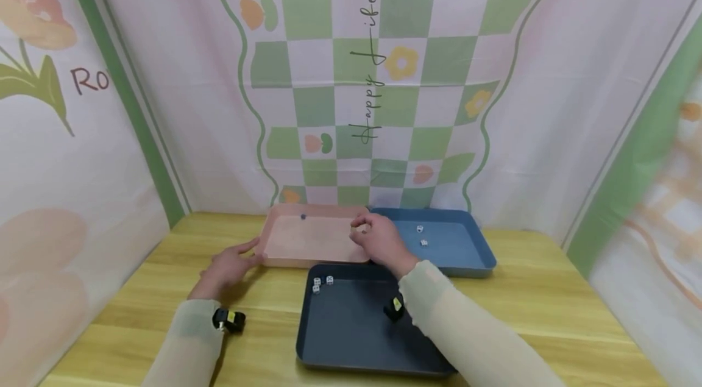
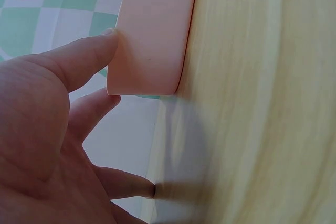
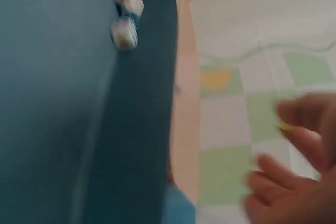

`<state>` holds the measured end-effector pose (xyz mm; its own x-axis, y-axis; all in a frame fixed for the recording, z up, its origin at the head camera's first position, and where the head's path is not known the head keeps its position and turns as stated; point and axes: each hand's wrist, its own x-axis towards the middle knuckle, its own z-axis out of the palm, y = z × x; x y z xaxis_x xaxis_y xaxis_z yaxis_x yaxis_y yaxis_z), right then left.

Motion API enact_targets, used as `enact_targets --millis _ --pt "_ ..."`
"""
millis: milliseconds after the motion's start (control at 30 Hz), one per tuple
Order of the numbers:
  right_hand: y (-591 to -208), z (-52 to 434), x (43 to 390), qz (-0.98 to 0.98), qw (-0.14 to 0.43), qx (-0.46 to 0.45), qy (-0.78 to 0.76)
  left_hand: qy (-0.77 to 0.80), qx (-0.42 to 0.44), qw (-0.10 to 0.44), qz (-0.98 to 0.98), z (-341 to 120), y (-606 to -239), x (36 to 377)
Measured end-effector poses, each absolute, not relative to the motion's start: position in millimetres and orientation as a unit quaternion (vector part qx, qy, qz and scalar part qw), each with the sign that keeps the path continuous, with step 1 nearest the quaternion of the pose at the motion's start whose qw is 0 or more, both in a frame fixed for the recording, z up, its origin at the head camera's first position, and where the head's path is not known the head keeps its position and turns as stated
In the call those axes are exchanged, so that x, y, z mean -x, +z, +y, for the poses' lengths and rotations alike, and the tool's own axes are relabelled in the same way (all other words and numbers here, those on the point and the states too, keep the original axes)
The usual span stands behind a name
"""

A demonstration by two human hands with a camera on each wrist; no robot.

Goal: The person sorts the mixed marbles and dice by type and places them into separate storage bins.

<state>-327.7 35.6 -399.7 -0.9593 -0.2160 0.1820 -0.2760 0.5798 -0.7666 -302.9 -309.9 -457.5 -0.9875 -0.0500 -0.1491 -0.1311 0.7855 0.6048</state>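
Pink tray [image 1: 307, 241] — left hand [image 1: 227, 265] touching its corner.

I'm looking at a yellow wooden table [image 1: 548, 308] with visible grain, closed in on three sides by hung cloth. The back cloth [image 1: 384, 70] along the table's far edge carries a green-and-white check with small flowers and the script "Happy Life". The side cloths [image 1: 66, 149] are pale with green bands. Light is soft and even.

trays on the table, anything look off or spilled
Nothing spilled. The pink tray, blue tray and dark tray sit flat and close together, and the dice lie inside trays. The left hand touches the pink tray's corner.
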Motion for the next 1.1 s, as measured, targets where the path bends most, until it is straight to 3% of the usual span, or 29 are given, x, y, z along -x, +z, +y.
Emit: enact_targets --millis 400,1100 --pt "-392 50 351 -0.904 -0.015 -0.114 0.413 0.328 0.051 0.067 0.941 -309 -457 300" --pt "-406 58 355 -0.889 0.001 -0.076 0.452 0.319 0.052 0.066 0.944 -308 -455 300"
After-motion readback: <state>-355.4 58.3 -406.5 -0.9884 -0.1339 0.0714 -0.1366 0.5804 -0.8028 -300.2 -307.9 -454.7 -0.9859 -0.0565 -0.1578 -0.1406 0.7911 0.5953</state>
